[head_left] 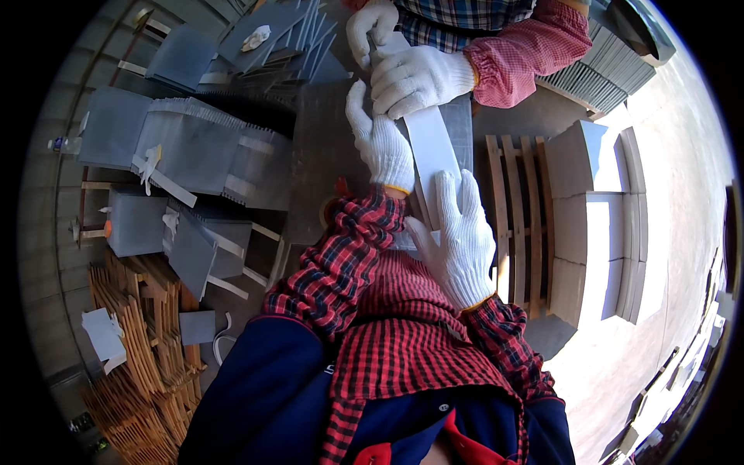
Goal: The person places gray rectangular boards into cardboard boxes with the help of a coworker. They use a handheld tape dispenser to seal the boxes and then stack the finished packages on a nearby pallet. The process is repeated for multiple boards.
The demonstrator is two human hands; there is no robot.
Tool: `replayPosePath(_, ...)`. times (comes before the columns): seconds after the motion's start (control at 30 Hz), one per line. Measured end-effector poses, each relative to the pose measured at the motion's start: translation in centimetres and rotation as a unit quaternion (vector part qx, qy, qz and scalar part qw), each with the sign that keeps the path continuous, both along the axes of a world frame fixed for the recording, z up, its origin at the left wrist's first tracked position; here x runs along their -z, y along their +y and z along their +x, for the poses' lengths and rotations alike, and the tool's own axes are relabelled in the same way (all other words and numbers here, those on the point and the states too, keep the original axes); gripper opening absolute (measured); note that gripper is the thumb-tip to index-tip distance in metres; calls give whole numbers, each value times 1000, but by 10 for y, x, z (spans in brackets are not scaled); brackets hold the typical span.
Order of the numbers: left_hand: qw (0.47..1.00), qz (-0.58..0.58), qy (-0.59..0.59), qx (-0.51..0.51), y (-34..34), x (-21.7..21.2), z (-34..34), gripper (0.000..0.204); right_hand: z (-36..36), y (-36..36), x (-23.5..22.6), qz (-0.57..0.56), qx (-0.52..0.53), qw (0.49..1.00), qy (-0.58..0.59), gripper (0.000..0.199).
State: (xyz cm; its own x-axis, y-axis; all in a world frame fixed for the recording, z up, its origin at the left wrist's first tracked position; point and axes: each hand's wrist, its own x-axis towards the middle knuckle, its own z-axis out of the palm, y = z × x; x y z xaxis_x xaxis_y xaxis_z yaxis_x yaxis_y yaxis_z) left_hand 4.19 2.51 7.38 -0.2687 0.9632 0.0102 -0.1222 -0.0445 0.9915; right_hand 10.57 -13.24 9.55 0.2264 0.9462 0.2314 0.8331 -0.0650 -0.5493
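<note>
A long pale strip, white on top (432, 143), lies slantwise over a dark grey work surface (322, 128). My right hand (459, 244), in a white knitted glove, rests on the strip's near end with fingers spread and thumb apart. My left hand (384, 151), gloved alike, is at the strip's left edge, one finger stretched forward; its other fingertips are partly hidden by a co-worker's glove. Opposite me, the co-worker's gloved hand (418, 81) lies across the strip's far part. The co-worker's other gloved hand (372, 31) is at its far end.
To my left stand stacks of grey panels (190, 147), with a loose white glove (149, 167) on one. Wooden slats (143, 333) are piled lower left. A wooden pallet (521, 225) and stacked pale blocks (593, 232) stand on my right. More grey sheets (601, 70) are at the far right.
</note>
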Motion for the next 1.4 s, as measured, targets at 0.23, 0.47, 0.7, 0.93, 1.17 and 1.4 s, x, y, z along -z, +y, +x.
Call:
replayPosePath(0.23, 997, 9, -64, -52, 1, 13, -4, 49, -8, 6, 7, 22, 37, 999, -31, 55)
replayPosePath(0.47, 829, 434, 334, 115, 7, 13, -67, 52, -29, 6, -8, 11, 78, 997, -13, 53)
replayPosePath(0.7, 410, 647, 524, 372, 76, -35, -59, 56, -68, 13, -6, 27, 178, 977, -115, 47)
replayPosePath(0.93, 277, 598, 551, 512, 89, -49, -30, 60, -78, 19, -1, 7, 236, 953, -192, 54)
replayPosePath(1.17, 310, 603, 517, 523, 92, -45, -37, 54, -91, 21, 5, 11, 264, 936, -232, 48)
replayPosePath(1.4, 307, 602, 532, 510, 91, -47, -37, 59, -93, 24, 16, 40, 275, 924, -263, 54)
